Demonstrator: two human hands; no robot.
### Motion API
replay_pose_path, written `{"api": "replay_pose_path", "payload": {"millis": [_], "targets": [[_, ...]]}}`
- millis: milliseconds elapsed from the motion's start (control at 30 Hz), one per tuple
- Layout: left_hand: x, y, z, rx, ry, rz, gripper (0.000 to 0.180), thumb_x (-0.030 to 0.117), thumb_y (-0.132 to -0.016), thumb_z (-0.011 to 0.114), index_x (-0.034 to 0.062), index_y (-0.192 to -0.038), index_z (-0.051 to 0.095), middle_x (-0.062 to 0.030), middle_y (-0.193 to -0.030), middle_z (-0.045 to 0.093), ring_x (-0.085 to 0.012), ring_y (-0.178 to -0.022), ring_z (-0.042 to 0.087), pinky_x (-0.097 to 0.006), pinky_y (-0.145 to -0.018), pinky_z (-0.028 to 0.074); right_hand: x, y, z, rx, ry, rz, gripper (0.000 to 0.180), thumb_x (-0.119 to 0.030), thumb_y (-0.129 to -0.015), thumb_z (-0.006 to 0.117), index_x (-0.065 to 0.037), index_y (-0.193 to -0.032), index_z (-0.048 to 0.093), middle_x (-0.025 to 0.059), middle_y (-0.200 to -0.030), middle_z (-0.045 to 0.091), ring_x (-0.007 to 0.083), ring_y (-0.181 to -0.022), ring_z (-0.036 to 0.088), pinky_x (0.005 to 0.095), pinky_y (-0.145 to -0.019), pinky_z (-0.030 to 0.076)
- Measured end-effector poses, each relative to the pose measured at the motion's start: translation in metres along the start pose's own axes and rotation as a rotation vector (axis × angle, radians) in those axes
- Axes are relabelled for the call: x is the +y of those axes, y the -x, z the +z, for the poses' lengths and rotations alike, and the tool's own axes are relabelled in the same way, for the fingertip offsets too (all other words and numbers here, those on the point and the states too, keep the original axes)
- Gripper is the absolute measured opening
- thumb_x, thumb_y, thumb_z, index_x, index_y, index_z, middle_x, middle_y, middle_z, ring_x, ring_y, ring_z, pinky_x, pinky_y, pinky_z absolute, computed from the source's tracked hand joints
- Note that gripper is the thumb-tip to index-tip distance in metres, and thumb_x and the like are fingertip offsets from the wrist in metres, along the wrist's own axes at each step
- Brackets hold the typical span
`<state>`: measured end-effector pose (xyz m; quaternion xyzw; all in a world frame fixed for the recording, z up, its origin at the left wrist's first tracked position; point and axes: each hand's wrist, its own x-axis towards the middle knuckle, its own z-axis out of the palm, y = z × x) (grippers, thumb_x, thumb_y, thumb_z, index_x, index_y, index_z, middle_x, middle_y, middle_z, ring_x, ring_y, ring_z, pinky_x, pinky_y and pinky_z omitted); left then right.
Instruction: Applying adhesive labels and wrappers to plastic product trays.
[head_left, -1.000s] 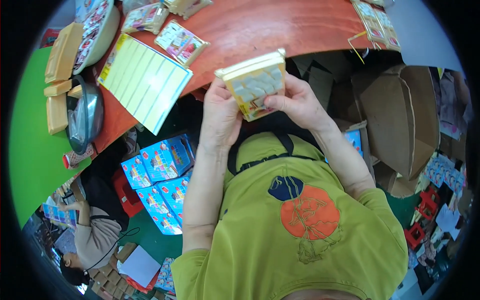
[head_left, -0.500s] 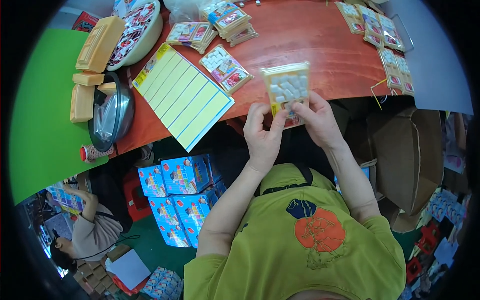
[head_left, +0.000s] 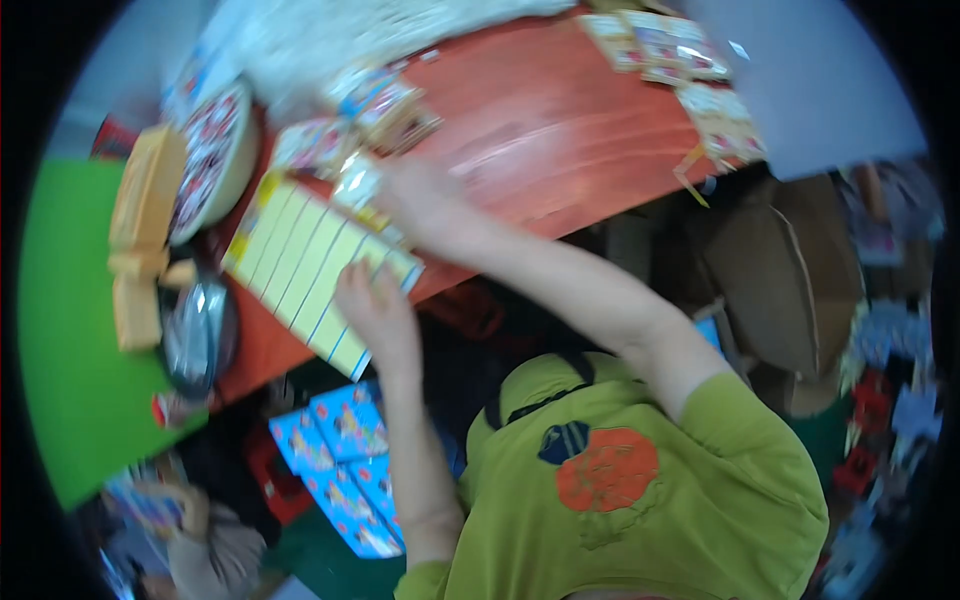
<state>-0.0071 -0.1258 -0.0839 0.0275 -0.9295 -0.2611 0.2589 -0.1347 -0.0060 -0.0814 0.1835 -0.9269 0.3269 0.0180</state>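
My right hand [head_left: 425, 205], smeared by motion, is stretched across to the left, over a clear-topped pack [head_left: 357, 187] beside the yellow striped sheet. Its fingers are too blurred to show whether they grip the pack. Over the near right edge of the yellow sheet [head_left: 300, 265] is my left hand [head_left: 378, 312], its blurred fingers apart and nothing visible in them. The sheet lies on the red table with its near corner past the edge. Behind the pack are a few stacked packs [head_left: 385, 105] and another small pile [head_left: 312, 147].
A pale basin [head_left: 240, 155] of small red-and-white packets stands left, near orange-yellow blocks [head_left: 148, 190] and a dark bowl [head_left: 200, 335] holding clear plastic. More packs [head_left: 720, 120] lie far right. Blue boxes [head_left: 345, 460] are stacked below the table; an open carton [head_left: 765, 280] stands right. A person [head_left: 205, 540] sits lower left.
Both hands have moved left from in front of me, where they held up a pack of white pieces. The right now reaches beside the sheet, the left over it. The view has shifted.
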Motion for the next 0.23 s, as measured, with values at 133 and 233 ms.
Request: {"api": "replay_pose_path", "payload": {"millis": [133, 233], "targets": [[-0.021, 0.006, -0.008, -0.050, -0.094, -0.015, 0.025, 0.013, -0.095, 0.059, -0.0084, -0.106, 0.064, -0.0255, -0.114, 0.061, -0.0397, -0.107, 0.054, -0.049, -0.093, 0.043, -0.029, 0.023, -0.021, 0.062, 0.228, 0.008, 0.046, -0.040, -0.083, 0.067, -0.009, -0.116, 0.059, 0.0157, -0.115, 0.053, 0.0312, -0.106, 0.056, 0.0463, -0.085, 0.046], [-0.028, 0.001, -0.003, -0.018, 0.018, -0.173, 0.030, 0.018, -0.096, 0.060, -0.0088, -0.110, 0.064, -0.0227, -0.118, 0.061, -0.0356, -0.110, 0.055, -0.048, -0.099, 0.041, 0.006, 0.042, -0.045, 0.266, 0.128, -0.064, 0.066, -0.045, -0.083, 0.069, -0.010, -0.135, 0.047, 0.0163, -0.121, 0.051, 0.0294, -0.107, 0.055, 0.0494, -0.087, 0.045]]}}
